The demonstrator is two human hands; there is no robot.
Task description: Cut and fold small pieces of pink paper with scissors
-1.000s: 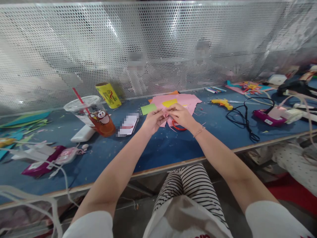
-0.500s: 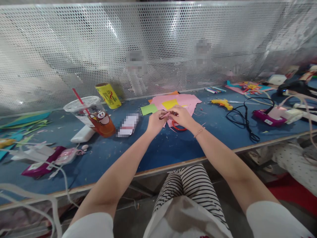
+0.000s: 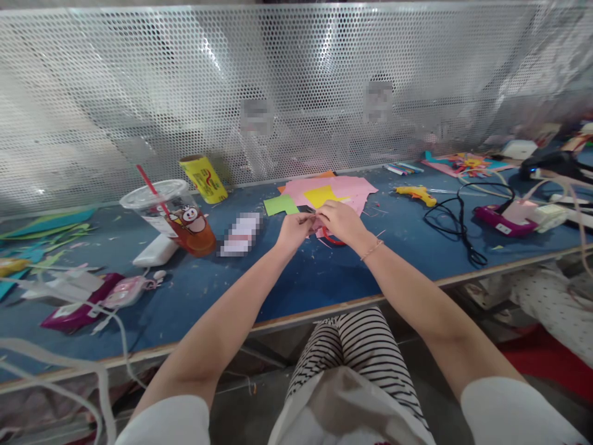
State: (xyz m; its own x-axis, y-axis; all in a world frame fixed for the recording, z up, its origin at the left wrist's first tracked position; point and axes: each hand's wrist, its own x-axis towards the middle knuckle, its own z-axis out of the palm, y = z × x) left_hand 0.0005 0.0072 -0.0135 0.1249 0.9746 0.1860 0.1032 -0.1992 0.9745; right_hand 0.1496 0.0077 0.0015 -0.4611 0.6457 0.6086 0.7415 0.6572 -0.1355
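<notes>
Pink and small, the paper piece [image 3: 317,224] is up where the two hands meet, over the middle of the wide blue tabletop [image 3: 324,281]. The bare left hand [image 3: 295,230] pinches it from one side, with the thumb and fingers pressed close. The bare right hand [image 3: 340,219] pinches it from the other side, with its fingers bent over the top. The fingers hide most of the piece, so I cannot tell its shape or if it has a fold.

To do this part well, I think both hands should squeeze softly. Thin paper can crumple or rip if it gets a hard tug. One hand can be the holder, nice and calm, while the other does the tiny finger work.

Near the hands is a big flat pink paper sheet [image 3: 359,185], with a flat yellow paper patch [image 3: 319,197] on top. A red curved loop [image 3: 334,240], maybe a scissors handle, is just beside the right hand, so that hand should not bump it. The clear plastic cup [image 3: 185,225] with a brown drink is well apart, and that is good, because wet paper goes floppy.
</notes>
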